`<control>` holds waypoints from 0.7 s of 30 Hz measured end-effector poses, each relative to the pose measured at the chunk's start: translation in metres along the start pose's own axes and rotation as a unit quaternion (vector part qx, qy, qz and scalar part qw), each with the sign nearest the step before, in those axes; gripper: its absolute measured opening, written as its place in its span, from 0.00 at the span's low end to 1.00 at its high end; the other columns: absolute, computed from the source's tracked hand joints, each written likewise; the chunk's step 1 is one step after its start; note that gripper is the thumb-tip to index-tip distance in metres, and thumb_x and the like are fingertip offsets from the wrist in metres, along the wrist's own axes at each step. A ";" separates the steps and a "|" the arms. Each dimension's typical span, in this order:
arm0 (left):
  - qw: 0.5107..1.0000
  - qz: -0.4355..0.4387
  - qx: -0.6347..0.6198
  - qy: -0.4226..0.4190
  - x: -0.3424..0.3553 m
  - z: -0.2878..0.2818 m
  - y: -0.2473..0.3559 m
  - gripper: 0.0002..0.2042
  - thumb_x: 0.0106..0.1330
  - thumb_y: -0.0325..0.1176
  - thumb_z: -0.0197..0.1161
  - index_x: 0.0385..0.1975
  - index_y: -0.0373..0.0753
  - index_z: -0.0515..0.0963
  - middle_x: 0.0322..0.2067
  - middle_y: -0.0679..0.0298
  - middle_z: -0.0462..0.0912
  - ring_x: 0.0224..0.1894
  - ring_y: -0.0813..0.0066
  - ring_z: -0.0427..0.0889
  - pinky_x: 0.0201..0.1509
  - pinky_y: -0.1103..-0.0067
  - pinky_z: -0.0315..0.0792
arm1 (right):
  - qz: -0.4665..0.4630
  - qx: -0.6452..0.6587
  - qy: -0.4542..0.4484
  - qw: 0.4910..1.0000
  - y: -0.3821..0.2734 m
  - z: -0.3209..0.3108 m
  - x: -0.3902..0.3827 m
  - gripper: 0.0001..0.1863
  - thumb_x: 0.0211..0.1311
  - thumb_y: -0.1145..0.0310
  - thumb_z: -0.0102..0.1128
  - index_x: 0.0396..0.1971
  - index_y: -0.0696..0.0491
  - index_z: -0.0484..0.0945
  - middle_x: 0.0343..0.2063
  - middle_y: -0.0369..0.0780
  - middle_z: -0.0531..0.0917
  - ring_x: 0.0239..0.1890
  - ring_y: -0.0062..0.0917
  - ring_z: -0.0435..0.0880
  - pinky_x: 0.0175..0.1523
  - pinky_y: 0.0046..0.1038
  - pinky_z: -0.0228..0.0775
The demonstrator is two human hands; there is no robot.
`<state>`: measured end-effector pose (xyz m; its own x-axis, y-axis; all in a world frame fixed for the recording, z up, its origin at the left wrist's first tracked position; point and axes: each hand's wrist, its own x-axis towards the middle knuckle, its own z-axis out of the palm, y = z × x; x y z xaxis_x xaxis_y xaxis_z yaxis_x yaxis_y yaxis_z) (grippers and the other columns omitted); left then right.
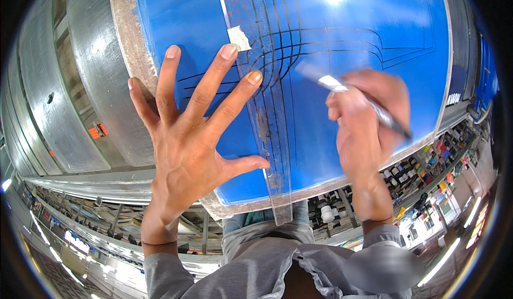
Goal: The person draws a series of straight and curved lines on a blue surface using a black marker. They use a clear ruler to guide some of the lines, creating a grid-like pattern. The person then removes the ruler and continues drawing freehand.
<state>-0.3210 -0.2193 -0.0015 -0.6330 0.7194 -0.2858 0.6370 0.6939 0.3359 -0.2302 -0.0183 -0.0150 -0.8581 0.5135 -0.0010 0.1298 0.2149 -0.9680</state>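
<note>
My left hand (pixel 189 120) lies with fingers spread, fingertips and thumb on a long clear ruler (pixel 277 165). The ruler runs lengthwise over a glossy blue panel (pixel 320 165), its near end sticking out past the edge towards my body. A scrap of whitish tape (pixel 239 38) is on the ruler by my fingertips. Black lines, straight and curved, cross the panel beneath and beside the ruler. To the ruler's right, my right hand (pixel 368 117) grips a slim knife-like tool (pixel 332 83) with a silver front and dark handle. Motion blurs hand and tip; whether the tip touches the panel, I cannot tell.
A worn pale border (pixel 132 42) edges the blue panel. Curved grey metal surfaces (pixel 101 58) lie to the left, with a small orange piece (pixel 98 131) on them. Below, shelves hold many containers (pixel 401 176). A bright light reflects off the panel's far part.
</note>
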 end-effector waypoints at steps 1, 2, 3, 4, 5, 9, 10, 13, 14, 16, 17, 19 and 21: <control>1.000 -0.007 -0.006 0.003 -0.002 0.002 -0.001 0.54 0.21 0.68 0.71 0.61 0.59 0.70 0.68 0.73 0.60 0.72 0.50 0.44 0.68 0.39 0.33 | -0.002 -0.004 0.005 1.000 0.002 -0.004 -0.015 0.09 0.54 0.75 0.64 0.34 0.62 0.76 0.21 0.37 0.77 0.19 0.16 0.70 0.22 0.20 0.59; 1.000 -0.010 -0.014 0.009 -0.001 0.003 -0.002 0.55 0.21 0.69 0.71 0.62 0.57 0.69 0.68 0.73 0.60 0.72 0.50 0.44 0.69 0.40 0.32 | -0.018 -0.029 -0.033 0.999 -0.002 -0.011 -0.040 0.12 0.54 0.73 0.66 0.37 0.60 0.75 0.26 0.39 0.78 0.23 0.19 0.71 0.25 0.21 0.59; 1.000 -0.012 -0.019 0.014 -0.001 0.006 -0.003 0.56 0.20 0.70 0.70 0.62 0.56 0.68 0.68 0.73 0.61 0.72 0.51 0.44 0.69 0.41 0.32 | -0.035 -0.049 -0.070 0.996 -0.002 -0.020 -0.066 0.16 0.54 0.70 0.67 0.40 0.59 0.74 0.30 0.41 0.79 0.27 0.21 0.73 0.28 0.23 0.60; 1.000 -0.011 -0.010 0.015 0.000 0.004 -0.002 0.57 0.21 0.70 0.70 0.63 0.54 0.68 0.68 0.72 0.61 0.72 0.51 0.44 0.70 0.42 0.31 | -0.062 -0.087 -0.107 0.988 -0.009 -0.025 -0.094 0.17 0.54 0.67 0.67 0.42 0.55 0.73 0.36 0.42 0.80 0.34 0.25 0.73 0.34 0.27 0.61; 1.000 -0.007 -0.001 0.016 0.000 0.005 0.000 0.58 0.21 0.71 0.70 0.63 0.53 0.67 0.67 0.72 0.61 0.72 0.51 0.44 0.70 0.42 0.31 | -0.090 -0.126 -0.142 0.978 -0.014 -0.030 -0.123 0.19 0.55 0.65 0.68 0.44 0.52 0.72 0.41 0.44 0.80 0.41 0.28 0.73 0.39 0.31 0.62; 0.999 -0.001 0.024 0.026 0.000 0.004 0.001 0.59 0.21 0.73 0.68 0.63 0.52 0.67 0.67 0.72 0.62 0.72 0.51 0.44 0.70 0.43 0.30 | -0.039 -0.209 -0.158 0.964 -0.019 -0.009 -0.200 0.20 0.51 0.64 0.70 0.42 0.44 0.71 0.52 0.44 0.79 0.58 0.36 0.64 0.52 0.38 0.55; 0.999 0.000 0.025 0.025 0.001 0.004 0.003 0.58 0.22 0.74 0.67 0.63 0.52 0.67 0.67 0.72 0.62 0.72 0.51 0.44 0.70 0.44 0.30 | -0.051 -0.230 -0.169 0.957 -0.016 -0.009 -0.204 0.22 0.49 0.65 0.70 0.43 0.44 0.70 0.53 0.44 0.78 0.59 0.37 0.64 0.52 0.37 0.54; 0.999 0.002 0.031 0.024 0.000 0.001 0.004 0.58 0.23 0.75 0.66 0.63 0.53 0.68 0.67 0.71 0.61 0.72 0.50 0.43 0.70 0.44 0.30 | -0.089 -0.275 -0.185 0.939 -0.010 -0.007 -0.207 0.24 0.44 0.71 0.69 0.42 0.42 0.69 0.54 0.44 0.78 0.60 0.38 0.63 0.49 0.35 0.53; 0.999 0.003 0.028 0.023 0.000 0.001 0.004 0.57 0.23 0.75 0.66 0.63 0.54 0.68 0.68 0.71 0.61 0.72 0.50 0.43 0.70 0.44 0.31 | -0.081 -0.262 -0.183 0.944 -0.009 -0.007 -0.207 0.24 0.44 0.71 0.68 0.41 0.42 0.68 0.54 0.44 0.78 0.61 0.38 0.63 0.48 0.35 0.52; 0.999 0.005 0.027 0.025 0.001 0.000 0.002 0.57 0.23 0.76 0.67 0.62 0.55 0.68 0.68 0.70 0.61 0.72 0.49 0.42 0.70 0.43 0.31 | -0.066 -0.237 -0.181 0.952 -0.008 -0.006 -0.209 0.23 0.45 0.73 0.67 0.41 0.43 0.67 0.54 0.44 0.78 0.62 0.38 0.63 0.48 0.36 0.52; 0.999 0.005 0.028 0.028 0.000 0.001 0.003 0.57 0.23 0.76 0.67 0.62 0.55 0.68 0.68 0.69 0.60 0.72 0.49 0.42 0.70 0.43 0.31 | -0.070 -0.239 -0.182 0.951 -0.009 -0.006 -0.209 0.22 0.46 0.73 0.67 0.40 0.43 0.66 0.54 0.44 0.78 0.63 0.41 0.64 0.49 0.37 0.51; 0.999 0.003 0.034 0.033 0.001 0.002 0.005 0.56 0.23 0.75 0.67 0.62 0.56 0.69 0.68 0.68 0.60 0.72 0.48 0.42 0.70 0.43 0.31 | -0.071 -0.232 -0.166 0.956 -0.007 -0.003 -0.211 0.22 0.47 0.73 0.67 0.41 0.43 0.66 0.54 0.45 0.78 0.63 0.42 0.64 0.49 0.38 0.51; 0.999 0.001 0.041 0.036 0.002 0.005 0.007 0.56 0.22 0.75 0.68 0.61 0.56 0.69 0.68 0.68 0.60 0.72 0.48 0.41 0.70 0.43 0.31 | -0.069 -0.233 -0.158 0.957 -0.005 -0.003 -0.213 0.22 0.47 0.73 0.67 0.41 0.43 0.67 0.54 0.45 0.78 0.64 0.43 0.64 0.49 0.38 0.52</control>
<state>-0.3151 -0.2129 -0.0045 -0.6596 0.7192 -0.2186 0.6704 0.6943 0.2617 -0.0467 -0.1267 -0.0089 -0.9807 0.1932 -0.0287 0.1493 0.6468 -0.7479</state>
